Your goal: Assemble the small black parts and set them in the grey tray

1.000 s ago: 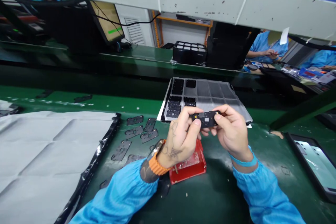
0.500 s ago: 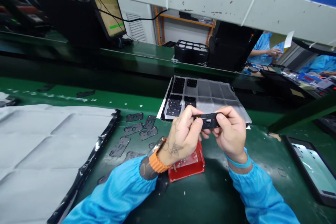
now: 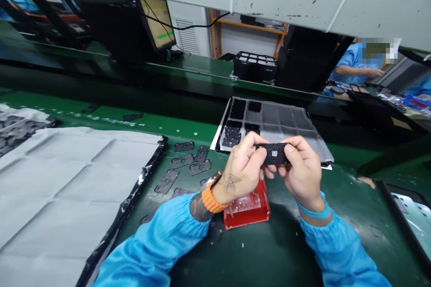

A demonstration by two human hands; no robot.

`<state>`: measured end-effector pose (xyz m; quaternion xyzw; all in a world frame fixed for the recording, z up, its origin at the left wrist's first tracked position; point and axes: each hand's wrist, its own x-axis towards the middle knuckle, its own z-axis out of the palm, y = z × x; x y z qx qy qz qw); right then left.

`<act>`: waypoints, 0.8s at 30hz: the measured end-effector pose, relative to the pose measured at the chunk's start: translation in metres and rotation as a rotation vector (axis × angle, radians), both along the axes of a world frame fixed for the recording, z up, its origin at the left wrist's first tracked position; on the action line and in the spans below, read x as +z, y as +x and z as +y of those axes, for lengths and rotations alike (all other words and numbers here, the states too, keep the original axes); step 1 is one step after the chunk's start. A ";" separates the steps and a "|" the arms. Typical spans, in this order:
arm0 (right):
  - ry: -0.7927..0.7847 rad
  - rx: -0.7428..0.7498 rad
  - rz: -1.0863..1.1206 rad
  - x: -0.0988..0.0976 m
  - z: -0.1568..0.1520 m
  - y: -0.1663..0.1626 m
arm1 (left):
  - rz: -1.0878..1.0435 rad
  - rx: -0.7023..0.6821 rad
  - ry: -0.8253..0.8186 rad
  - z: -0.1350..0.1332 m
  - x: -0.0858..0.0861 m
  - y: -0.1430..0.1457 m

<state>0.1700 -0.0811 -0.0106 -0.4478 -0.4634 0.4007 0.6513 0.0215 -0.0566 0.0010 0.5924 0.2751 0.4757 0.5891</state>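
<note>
Between my two hands is a small flat black plastic part (image 3: 276,154) with a pale square near its middle. My left hand (image 3: 247,163) pinches its left end, where a bit of yellow shows by the thumb. Its right end is gripped by the thumb and fingers of my right hand (image 3: 301,168). Below the hands sits a red tray (image 3: 247,222) with tiny pieces on clear film, partly covered by my left wrist. Similar black plates (image 3: 182,160) lie loose on the green table to the left. Behind my hands, a divided tray (image 3: 286,121) holds several black parts in its left compartments.
A large pale sheeted tray with a black edge (image 3: 67,188) takes up the left side. At the right edge lies a black-framed device or panel (image 3: 409,215). A monitor (image 3: 157,22) and a black box (image 3: 255,66) stand on the ledge. Another person's blue sleeve (image 3: 352,63) shows at upper right.
The whole view has shifted, so things appear farther right. Both hands still hold the black part, which has tilted slightly and shows its pale square more plainly. The co-worker's arm has moved.
</note>
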 end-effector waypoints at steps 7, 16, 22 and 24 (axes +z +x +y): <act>0.041 0.034 -0.070 0.001 -0.003 0.002 | -0.012 0.018 -0.052 0.001 0.001 0.001; 0.057 0.034 -0.113 0.002 -0.003 0.003 | -0.014 -0.014 -0.037 0.001 -0.001 0.000; 0.090 -0.036 -0.200 0.006 -0.010 -0.004 | -0.055 0.033 -0.099 0.002 0.003 0.000; 0.071 -0.026 -0.198 0.005 -0.011 -0.005 | -0.065 0.048 -0.119 0.003 0.005 -0.001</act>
